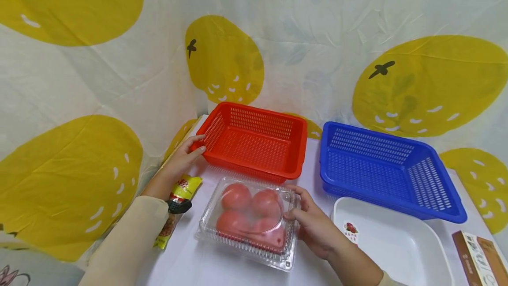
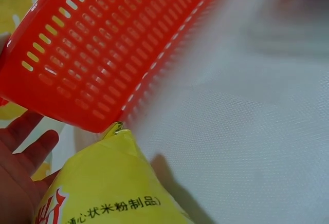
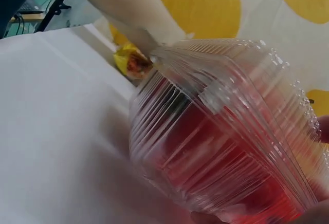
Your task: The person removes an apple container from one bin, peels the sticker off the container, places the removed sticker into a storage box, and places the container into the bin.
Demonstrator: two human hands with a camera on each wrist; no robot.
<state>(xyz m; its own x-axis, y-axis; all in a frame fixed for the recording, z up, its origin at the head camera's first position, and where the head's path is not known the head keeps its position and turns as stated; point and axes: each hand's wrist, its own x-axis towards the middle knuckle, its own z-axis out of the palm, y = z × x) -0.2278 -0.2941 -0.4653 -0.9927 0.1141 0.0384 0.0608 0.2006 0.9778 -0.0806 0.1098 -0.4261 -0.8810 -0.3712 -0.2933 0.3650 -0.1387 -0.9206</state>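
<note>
Tomatoes (image 1: pixel 250 213) fill the clamshell box (image 1: pixel 246 250) gripped by the right hand (image 1: pixel 315 226); left hand (image 1: pixel 182 158) grips the empty red basket (image 1: pixel 295 153).

Left hand (image 1: pixel 183 158) holds red basket (image 1: pixel 254 144); right hand (image 1: pixel 315 226) holds tomato box (image 1: pixel 248 220).

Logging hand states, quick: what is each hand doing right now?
Left hand: grips the red basket corner.
Right hand: holds the clear tomato box by its side.

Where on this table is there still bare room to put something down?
Bare tabletop lies near the front edge, between the yellow packet and the clear tomato box. The red basket, blue basket and white tray hold nothing. Between the baskets and the box it is crowded.
</note>
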